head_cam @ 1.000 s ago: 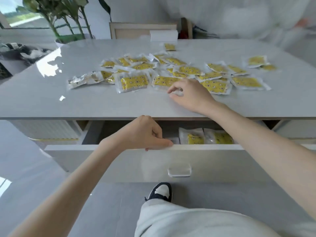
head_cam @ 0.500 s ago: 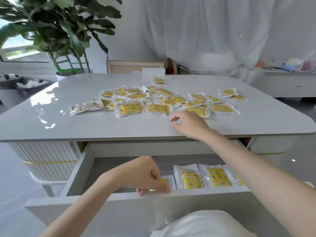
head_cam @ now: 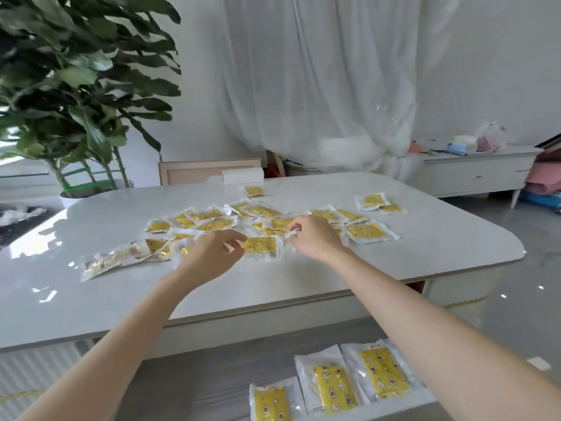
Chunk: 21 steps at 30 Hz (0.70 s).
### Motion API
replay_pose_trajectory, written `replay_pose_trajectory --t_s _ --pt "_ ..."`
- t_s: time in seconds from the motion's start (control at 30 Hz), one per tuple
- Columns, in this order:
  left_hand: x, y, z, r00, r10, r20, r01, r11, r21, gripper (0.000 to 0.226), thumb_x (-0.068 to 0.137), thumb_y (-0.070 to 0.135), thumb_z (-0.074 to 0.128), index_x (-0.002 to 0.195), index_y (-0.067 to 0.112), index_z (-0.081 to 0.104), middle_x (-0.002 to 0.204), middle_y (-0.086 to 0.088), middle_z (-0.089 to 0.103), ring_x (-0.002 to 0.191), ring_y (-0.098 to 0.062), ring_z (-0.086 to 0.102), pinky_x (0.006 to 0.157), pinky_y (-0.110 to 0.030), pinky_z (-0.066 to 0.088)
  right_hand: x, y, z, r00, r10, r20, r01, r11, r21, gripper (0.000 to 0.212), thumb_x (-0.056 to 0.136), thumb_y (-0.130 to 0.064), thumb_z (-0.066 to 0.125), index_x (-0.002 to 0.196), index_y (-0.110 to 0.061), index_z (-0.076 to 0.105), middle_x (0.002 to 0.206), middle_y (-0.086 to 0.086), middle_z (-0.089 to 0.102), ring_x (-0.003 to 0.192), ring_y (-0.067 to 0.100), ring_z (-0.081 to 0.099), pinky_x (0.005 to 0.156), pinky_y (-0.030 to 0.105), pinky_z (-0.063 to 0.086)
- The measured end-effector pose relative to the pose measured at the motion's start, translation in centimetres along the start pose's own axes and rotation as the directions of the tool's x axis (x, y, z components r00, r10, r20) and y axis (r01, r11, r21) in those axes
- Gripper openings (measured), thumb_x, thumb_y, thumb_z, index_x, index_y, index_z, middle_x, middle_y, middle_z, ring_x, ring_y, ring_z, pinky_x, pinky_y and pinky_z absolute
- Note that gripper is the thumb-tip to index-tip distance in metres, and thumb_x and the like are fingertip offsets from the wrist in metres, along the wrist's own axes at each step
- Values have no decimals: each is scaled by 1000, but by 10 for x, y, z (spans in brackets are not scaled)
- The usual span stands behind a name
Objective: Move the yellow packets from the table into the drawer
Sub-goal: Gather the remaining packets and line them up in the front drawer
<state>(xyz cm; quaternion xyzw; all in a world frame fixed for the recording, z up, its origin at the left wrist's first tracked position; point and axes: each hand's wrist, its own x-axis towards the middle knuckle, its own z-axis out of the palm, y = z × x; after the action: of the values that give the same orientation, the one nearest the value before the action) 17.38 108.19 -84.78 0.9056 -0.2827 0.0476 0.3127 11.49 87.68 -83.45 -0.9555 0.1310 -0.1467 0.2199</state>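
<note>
Several yellow packets (head_cam: 366, 231) in clear wrappers lie scattered across the middle of the white table (head_cam: 425, 247). My left hand (head_cam: 212, 256) hovers over the pile with curled, parted fingers, close to one yellow packet (head_cam: 261, 248) and holding nothing. My right hand (head_cam: 315, 237) is just right of it, its fingertips pinching the clear edge of a packet in the pile. Below the table edge the drawer (head_cam: 197, 384) stands open with three yellow packets (head_cam: 332, 387) side by side at its right.
A pale, crumpled packet (head_cam: 115, 259) lies at the left end of the pile. A white box (head_cam: 243, 176) and a chair back (head_cam: 209, 169) are at the far edge. A large plant (head_cam: 76, 101) stands back left, a sideboard (head_cam: 476, 174) back right.
My left hand left the drawer front and rose to the packets on the table. My right hand moved deeper into the pile. The view tilted upward.
</note>
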Motion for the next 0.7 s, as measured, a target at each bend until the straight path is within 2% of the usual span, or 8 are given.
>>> replay_pose_trajectory --t_s 0.1,0.2,0.3,0.4,0.47,0.57,0.6,0.7 --pt "29 1 33 997 59 -40 -57 998 41 33 91 24 58 124 25 58 123 -1 57 111 -18 53 89 -25 41 15 19 9 996 84 31 -81 992 -100 37 90 -21 52 127 -23 55 136 4 49 130 26 38 99 38 40" --pt "49 5 64 995 48 -89 -38 993 109 39 93 28 53 132 28 51 140 0 45 132 -21 37 106 -38 32 22 39 18 977 185 105 -158 962 -223 46 93 -35 48 136 -18 45 144 7 40 138 31 26 107 43 34" --pt "61 7 86 991 26 -128 3 975 222 43 96 36 44 139 33 42 147 7 37 139 -17 26 112 -39 18 27 54 26 972 198 130 -152 942 -298 57 94 -53 40 141 -20 40 149 5 35 140 34 22 108 47 31" --pt "66 3 93 978 12 -208 36 974 224 46 96 40 43 141 33 41 147 8 38 138 -19 28 112 -39 17 26 56 26 981 141 134 -93 945 -314 58 91 -61 38 138 -28 44 150 1 35 144 32 14 109 50 26" --pt "65 1 93 963 2 -269 54 978 199 44 95 38 44 139 31 45 146 5 42 137 -22 30 112 -40 17 25 53 21 986 110 123 -79 971 -228 48 90 -60 42 126 -33 57 142 0 46 143 30 20 108 48 29" --pt "61 -2 91 963 -92 -254 142 972 188 46 95 37 43 141 29 44 148 -2 40 138 -26 28 113 -42 19 25 50 14 986 95 135 -95 995 -8 31 87 -52 56 106 -31 69 119 -3 63 122 21 51 94 35 45" --pt "60 -2 90 966 -120 -230 164 969 186 48 95 38 43 142 29 42 149 -4 39 139 -28 28 114 -42 19 26 49 13 977 107 185 -110 994 6 34 85 -50 61 111 -29 67 126 -1 58 124 21 48 95 33 43" --pt "61 -4 91 978 -139 -155 171 961 217 52 93 43 42 143 32 38 151 -5 35 140 -28 26 116 -43 16 27 43 8 915 186 357 -148 980 -132 76 76 -58 69 139 -23 45 148 2 34 137 25 32 108 33 33"
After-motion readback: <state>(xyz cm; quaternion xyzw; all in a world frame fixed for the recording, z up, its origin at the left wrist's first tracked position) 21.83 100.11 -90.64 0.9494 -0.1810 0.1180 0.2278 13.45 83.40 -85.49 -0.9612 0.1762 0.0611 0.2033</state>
